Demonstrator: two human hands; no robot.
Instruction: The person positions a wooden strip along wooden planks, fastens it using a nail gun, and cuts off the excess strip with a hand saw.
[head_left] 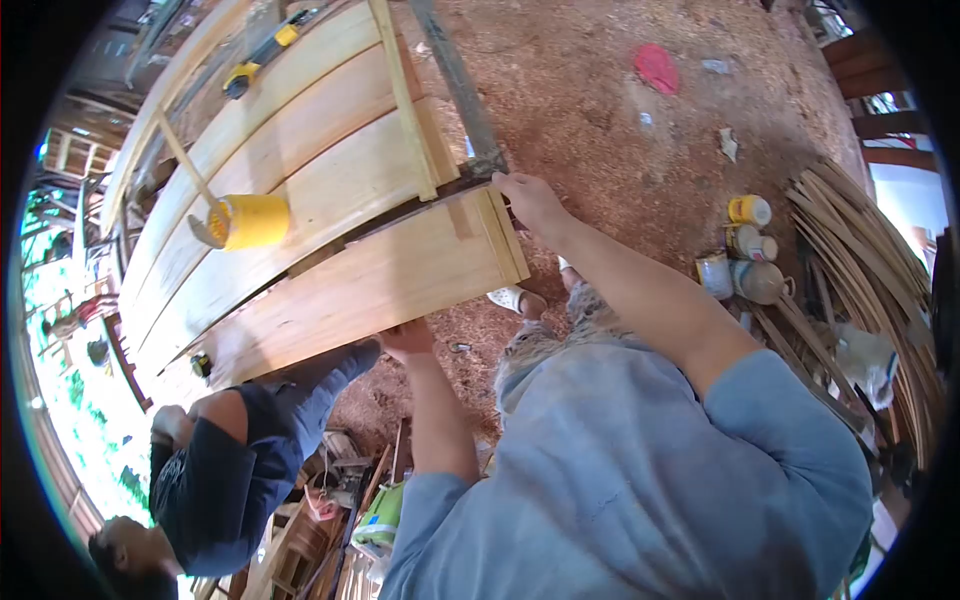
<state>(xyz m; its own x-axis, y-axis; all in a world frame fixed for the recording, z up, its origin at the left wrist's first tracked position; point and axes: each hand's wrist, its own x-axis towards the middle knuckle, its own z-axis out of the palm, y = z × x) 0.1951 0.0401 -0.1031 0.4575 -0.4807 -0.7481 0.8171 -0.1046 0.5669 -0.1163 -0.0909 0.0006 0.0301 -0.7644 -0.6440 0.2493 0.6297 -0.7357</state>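
A pale wooden board [370, 275] with a cross strip [504, 235] at its right end lies along the near side of a panel of similar boards [340, 170], a dark gap between them. My left hand [408, 341] grips the board's near edge from below, its fingers partly hidden. At the far right corner of the same board, my right hand [530, 203] is closed, fingertips at the corner beside a metal bar [462, 90]. On the panel stands a yellow tub [257, 221] with a wooden stick [185, 155] near it.
A person in dark clothes [215, 480] is at the left, near a small tape measure [201, 365]. A yellow-and-black tool [240, 78] lies at the panel's far side. Several containers [757, 281] and thin wood strips [870, 270] lie at right. A red item [656, 68] is on the sawdust-covered floor.
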